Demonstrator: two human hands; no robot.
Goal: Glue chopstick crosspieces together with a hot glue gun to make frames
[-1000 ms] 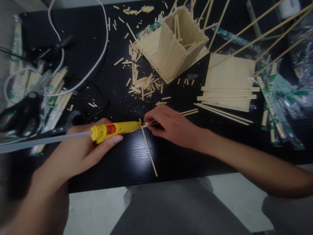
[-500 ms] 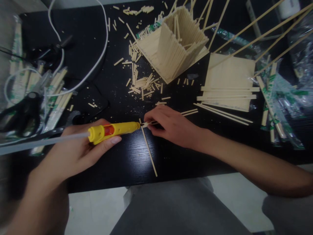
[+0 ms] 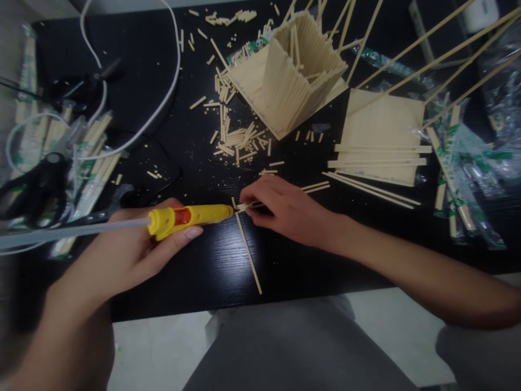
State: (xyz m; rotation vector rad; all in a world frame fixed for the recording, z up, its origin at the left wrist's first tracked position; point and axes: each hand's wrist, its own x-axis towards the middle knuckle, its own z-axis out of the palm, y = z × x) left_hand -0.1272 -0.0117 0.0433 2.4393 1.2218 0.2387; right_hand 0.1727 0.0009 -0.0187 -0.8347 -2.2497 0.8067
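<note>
My left hand (image 3: pixel 130 247) is wrapped round a yellow glue gun (image 3: pixel 189 217) with a pale glue stick (image 3: pixel 73 232) trailing out to the left. Its nozzle points right, at the top end of a long bamboo stick (image 3: pixel 248 252) lying on the black table (image 3: pixel 215 266). My right hand (image 3: pixel 285 209) rests on the table just right of the nozzle, fingers pinched on thin bamboo sticks (image 3: pixel 249 205) that meet the long stick's top end.
A box of glued sticks (image 3: pixel 293 76) lies tipped at the back, cut stick bits (image 3: pixel 236 138) in front of it. A flat stick panel (image 3: pixel 382 136) lies at the right. Scissors (image 3: pixel 36 187), a white cable (image 3: pixel 163 103) and wrapped chopsticks (image 3: pixel 459 179) lie about.
The glue gun slid slightly left and then came back a little toward the stick joint. My right hand has stayed where it was.
</note>
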